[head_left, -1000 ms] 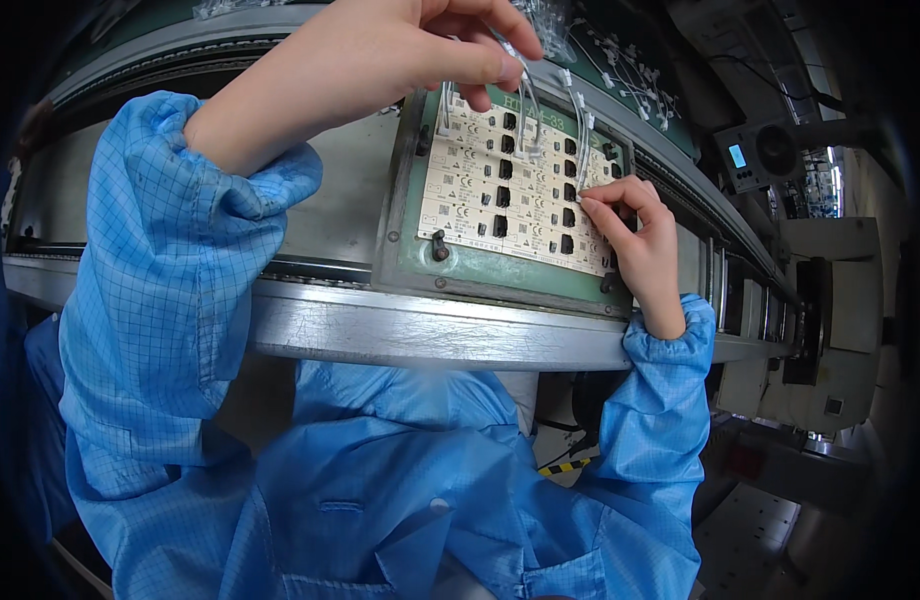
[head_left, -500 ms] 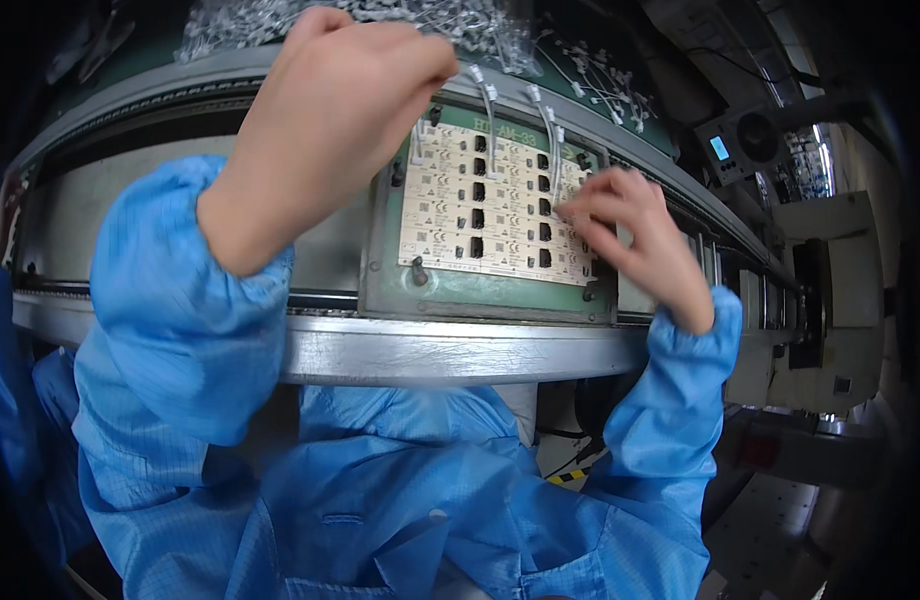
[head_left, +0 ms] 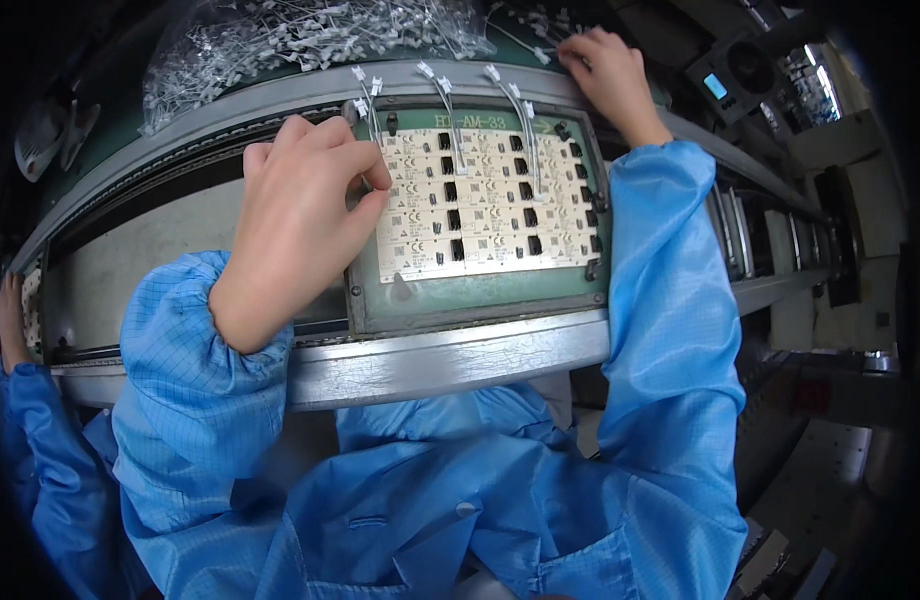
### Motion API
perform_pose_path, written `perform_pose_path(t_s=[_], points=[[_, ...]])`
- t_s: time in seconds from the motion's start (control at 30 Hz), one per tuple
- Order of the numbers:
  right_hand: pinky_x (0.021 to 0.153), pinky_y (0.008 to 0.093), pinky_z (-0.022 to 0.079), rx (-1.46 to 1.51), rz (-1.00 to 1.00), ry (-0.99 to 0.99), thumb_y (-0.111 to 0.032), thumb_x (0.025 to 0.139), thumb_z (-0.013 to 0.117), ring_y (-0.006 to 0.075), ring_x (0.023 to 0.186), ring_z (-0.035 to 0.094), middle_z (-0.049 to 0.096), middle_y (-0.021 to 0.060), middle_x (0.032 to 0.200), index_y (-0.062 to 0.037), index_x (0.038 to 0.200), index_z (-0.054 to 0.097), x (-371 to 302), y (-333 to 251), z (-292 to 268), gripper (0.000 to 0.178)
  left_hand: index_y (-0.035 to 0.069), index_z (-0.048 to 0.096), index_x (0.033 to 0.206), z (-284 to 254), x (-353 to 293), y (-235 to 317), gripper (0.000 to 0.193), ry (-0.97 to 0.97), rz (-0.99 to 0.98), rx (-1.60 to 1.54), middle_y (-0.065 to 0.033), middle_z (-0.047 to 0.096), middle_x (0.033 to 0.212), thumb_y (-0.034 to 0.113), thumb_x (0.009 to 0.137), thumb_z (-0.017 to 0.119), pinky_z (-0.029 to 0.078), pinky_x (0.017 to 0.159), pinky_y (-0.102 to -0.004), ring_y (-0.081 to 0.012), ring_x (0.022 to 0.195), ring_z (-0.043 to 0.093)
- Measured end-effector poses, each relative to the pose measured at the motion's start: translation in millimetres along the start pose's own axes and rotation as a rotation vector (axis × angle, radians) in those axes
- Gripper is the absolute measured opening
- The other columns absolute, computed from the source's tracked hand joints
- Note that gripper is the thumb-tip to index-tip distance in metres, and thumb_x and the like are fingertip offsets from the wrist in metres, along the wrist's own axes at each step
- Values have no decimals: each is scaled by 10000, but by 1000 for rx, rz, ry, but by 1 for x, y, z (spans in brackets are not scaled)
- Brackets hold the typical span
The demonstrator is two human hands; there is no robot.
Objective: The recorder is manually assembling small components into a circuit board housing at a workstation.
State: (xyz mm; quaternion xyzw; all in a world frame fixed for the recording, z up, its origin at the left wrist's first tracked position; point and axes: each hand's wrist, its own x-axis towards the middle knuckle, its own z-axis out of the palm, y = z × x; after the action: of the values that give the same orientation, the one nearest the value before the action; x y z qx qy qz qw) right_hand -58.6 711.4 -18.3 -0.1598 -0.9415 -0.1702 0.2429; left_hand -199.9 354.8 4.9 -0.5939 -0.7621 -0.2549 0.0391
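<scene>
A panel of cream circuit boards (head_left: 410,262) with black components lies in a green fixture plate (head_left: 460,292). White cables with plug ends, such as the middle cable (head_left: 445,88), stand on the panel and lean over its far edge. My left hand (head_left: 305,205) is over the panel's left edge, thumb and forefinger curled close together near the leftmost cable (head_left: 373,105); what they hold, if anything, is hidden. Beyond the rail, my right hand (head_left: 612,82) has its fingers drawn together beside a loose white cable (head_left: 525,45). Whether it grips that cable is unclear.
A clear plastic bag (head_left: 310,45) full of white cables lies behind the metal rail (head_left: 270,88). A device with a lit screen (head_left: 716,86) stands at the far right. At the left edge, another person's hand (head_left: 12,315) is beside another board panel.
My right hand has left the panel and moved up to the loose cables at the back. My left hand has come down from the far side to the panel's left edge.
</scene>
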Motion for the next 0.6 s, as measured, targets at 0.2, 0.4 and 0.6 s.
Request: perform_pose_path(t_s=[0.2, 0.4, 0.6], points=[[569, 209, 429, 1172, 529, 428, -108, 942, 636, 61, 628, 555, 638, 32, 738, -25, 960, 623, 20, 54, 8, 86, 99, 721, 813, -1, -1, 2, 38, -97, -25, 16, 2, 604, 808, 109, 779, 707, 325, 786, -388, -234, 909, 523], [586, 194, 454, 1365, 591, 447, -146, 970, 596, 100, 644, 613, 674, 66, 787, -40, 1007, 588, 0, 28, -34, 112, 89, 727, 833, 2, 3, 3, 57, -99, -47, 9, 6, 592, 767, 108, 780, 717, 320, 780, -386, -225, 888, 517], [612, 203, 491, 1400, 644, 475, -122, 955, 570, 116, 658, 629, 681, 90, 795, -30, 1018, 598, 2, 18, -56, 115, 84, 726, 837, 2, 5, 1, 52, -151, -120, -70, 1, 587, 761, 106, 791, 715, 332, 796, -384, -231, 896, 519]])
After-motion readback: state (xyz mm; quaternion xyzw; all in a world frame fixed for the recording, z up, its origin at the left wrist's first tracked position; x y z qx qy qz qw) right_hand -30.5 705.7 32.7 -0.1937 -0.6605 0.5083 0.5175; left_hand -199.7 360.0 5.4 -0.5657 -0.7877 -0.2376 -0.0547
